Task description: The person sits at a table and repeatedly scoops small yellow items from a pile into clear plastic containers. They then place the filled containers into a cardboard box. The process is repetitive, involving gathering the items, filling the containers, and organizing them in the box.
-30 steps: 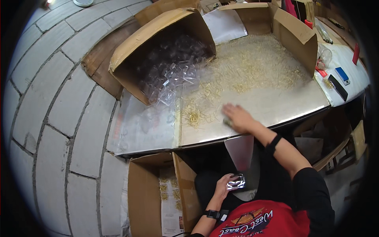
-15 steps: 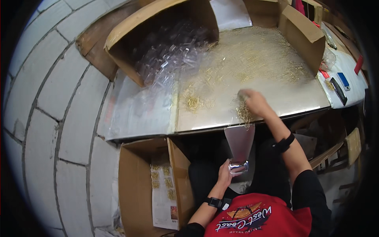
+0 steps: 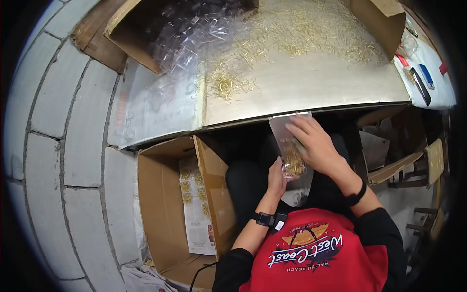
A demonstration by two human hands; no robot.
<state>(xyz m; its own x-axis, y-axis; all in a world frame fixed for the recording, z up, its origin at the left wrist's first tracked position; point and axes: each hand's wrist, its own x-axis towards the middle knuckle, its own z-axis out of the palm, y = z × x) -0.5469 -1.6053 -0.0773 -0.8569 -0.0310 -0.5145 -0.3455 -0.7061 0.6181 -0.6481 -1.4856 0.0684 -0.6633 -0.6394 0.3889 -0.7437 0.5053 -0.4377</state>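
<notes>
My left hand (image 3: 276,179) grips a small clear plastic box (image 3: 295,171) under the low end of a pale, narrowing chute (image 3: 280,126). Thin bent gold wire pieces (image 3: 292,155) lie in the lower chute and appear to fill part of the box. Over the chute's right side is my right hand (image 3: 317,148), its fingers stretched out, the tips near or against the chute and the gold pieces. Whether anything is under its palm is hidden. The chute's upper end meets the table's front edge.
On the table (image 3: 311,90) lie a heap of gold pieces (image 3: 226,86) and many scattered ones. A tipped carton (image 3: 127,41) at the far left holds clear plastic boxes (image 3: 194,41). Below left, an open carton (image 3: 163,214) contains several gold-filled boxes (image 3: 186,186). A wooden stool (image 3: 434,163) stands right.
My right hand has come from the tabletop toward me onto the chute, bringing gold pieces down. They now lie in the chute and box. The view has shifted, with the table higher in it.
</notes>
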